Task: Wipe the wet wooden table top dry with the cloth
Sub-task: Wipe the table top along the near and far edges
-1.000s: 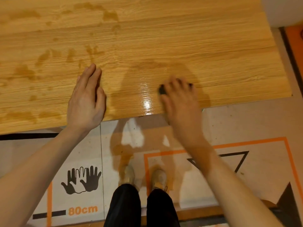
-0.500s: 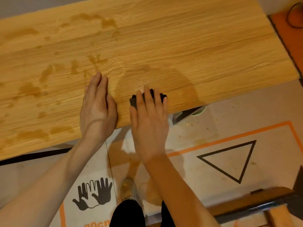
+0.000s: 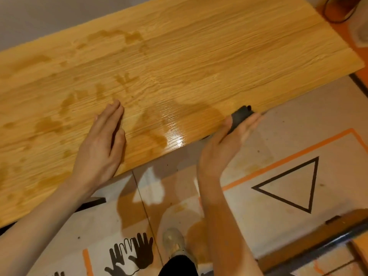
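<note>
The wooden table top (image 3: 209,56) runs across the upper view, with dark wet patches (image 3: 51,124) over its left half and a glossy wet sheen (image 3: 177,136) near the front edge. My left hand (image 3: 101,148) lies flat on the wood, fingers together, palm down. My right hand (image 3: 225,144) is at the table's front edge, turned on its side, gripping a small dark cloth (image 3: 241,115) that touches the edge. Most of the cloth is hidden by my fingers.
Below the table is a pale floor with an orange taped outline (image 3: 278,162), a black triangle (image 3: 294,188) and black hand prints (image 3: 131,255). A wet puddle (image 3: 197,230) sits by my shoe (image 3: 175,244). A wooden bar (image 3: 318,230) lies at lower right.
My right hand has swept the cloth rightward along the front edge and turned onto its side. My left hand stays flat on the wood. The view has tilted.
</note>
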Demonstrator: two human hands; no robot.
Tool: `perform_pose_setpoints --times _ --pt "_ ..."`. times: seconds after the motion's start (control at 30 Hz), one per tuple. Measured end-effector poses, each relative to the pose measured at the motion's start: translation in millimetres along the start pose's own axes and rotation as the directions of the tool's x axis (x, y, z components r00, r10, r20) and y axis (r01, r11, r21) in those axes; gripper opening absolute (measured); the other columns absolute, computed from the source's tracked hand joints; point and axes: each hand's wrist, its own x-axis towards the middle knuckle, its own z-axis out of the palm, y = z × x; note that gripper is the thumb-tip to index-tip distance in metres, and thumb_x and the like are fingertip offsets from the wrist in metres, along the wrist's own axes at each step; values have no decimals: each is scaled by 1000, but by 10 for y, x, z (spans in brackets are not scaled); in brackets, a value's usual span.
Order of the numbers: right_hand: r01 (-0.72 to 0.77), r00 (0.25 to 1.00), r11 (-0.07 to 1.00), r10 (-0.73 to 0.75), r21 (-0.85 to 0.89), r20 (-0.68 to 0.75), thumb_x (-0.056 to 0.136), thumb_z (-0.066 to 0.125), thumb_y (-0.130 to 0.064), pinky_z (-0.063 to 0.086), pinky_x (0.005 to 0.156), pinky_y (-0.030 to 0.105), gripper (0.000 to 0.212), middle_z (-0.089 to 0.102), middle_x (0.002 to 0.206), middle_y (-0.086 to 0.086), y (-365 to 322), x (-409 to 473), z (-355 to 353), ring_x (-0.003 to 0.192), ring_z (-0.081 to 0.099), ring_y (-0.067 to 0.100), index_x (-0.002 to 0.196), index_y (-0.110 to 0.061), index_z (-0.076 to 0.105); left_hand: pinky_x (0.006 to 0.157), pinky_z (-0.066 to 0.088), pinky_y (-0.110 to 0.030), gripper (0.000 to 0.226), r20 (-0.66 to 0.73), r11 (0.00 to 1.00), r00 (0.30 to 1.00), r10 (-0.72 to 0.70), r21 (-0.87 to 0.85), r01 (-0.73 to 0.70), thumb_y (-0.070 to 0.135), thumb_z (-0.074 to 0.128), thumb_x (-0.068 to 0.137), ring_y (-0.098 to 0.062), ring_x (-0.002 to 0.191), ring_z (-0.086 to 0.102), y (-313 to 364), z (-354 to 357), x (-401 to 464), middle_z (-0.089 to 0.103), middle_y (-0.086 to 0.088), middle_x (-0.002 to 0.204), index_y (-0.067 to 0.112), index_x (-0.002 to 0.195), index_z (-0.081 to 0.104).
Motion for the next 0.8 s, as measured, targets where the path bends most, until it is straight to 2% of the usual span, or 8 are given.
perform_pose_setpoints --times 0.1,0.13,0.2,0.33,0.47,0.57,0.67,0.8 --pt "-92 995 995 90 44 42 104 30 -40 28 114 25 62 -10 163 -6 -182 -710 224 150 6 11 152 -32 -8 127 16 -41 52 -32 1000 999 -3 -10 3 25 34 108 -6 153 17 15 60 -19 28 -1 167 9 158 34" --pt "-103 992 992 98 67 80 105 33 -38 31 111 19 64 -14 162 -10 -239 -889 228 148 5 3 152 -31 -9 128 14 -40 53 -32 1000 1000 0 -10 -1 25 35 107 -8 154 18 23 68 -25 28 -2 167 8 157 34" --pt "-96 986 986 76 136 147 104 36 -29 20 104 0 66 -19 161 -10 -279 -1042 180 143 -4 -11 153 -23 -8 128 14 -39 53 -29 1000 999 14 -7 -14 24 35 107 -9 154 18 9 74 -38 28 -3 166 7 157 34" --pt "-85 992 981 68 175 102 105 34 -26 6 102 -6 64 -13 162 1 -165 -448 68 143 -8 -6 154 -10 -4 127 19 -46 53 -43 999 998 41 -25 -42 21 37 107 -9 153 20 -19 69 -26 29 -5 166 5 157 34" --pt "-185 969 954 217 235 -118 105 32 -32 8 122 27 61 5 163 7 -12 407 -16 150 5 14 154 -6 7 126 21 -48 50 -62 998 997 45 -47 -48 12 42 106 -9 152 22 -36 90 -17 31 -7 165 3 155 36" --pt "-219 951 936 267 274 -153 106 33 -30 12 122 34 60 10 163 7 -40 343 46 150 9 15 154 -7 8 126 20 -47 50 -72 998 997 37 -55 -41 10 43 106 -9 151 22 -40 88 -20 32 -7 164 3 155 37" --pt "-236 965 933 257 270 -46 104 33 -37 15 122 31 63 8 163 -1 -165 -371 198 149 10 9 156 -16 3 125 23 -49 50 -70 998 997 33 -55 -37 9 44 106 -14 153 24 -32 97 -12 32 -8 164 3 155 37" --pt "-212 969 938 165 275 186 103 33 -38 16 116 14 66 -2 163 -14 -309 -1212 204 146 4 -5 154 -28 -7 123 26 -54 49 -73 997 996 52 -46 -55 8 44 106 -21 153 27 -43 111 -12 34 -11 163 1 154 38"
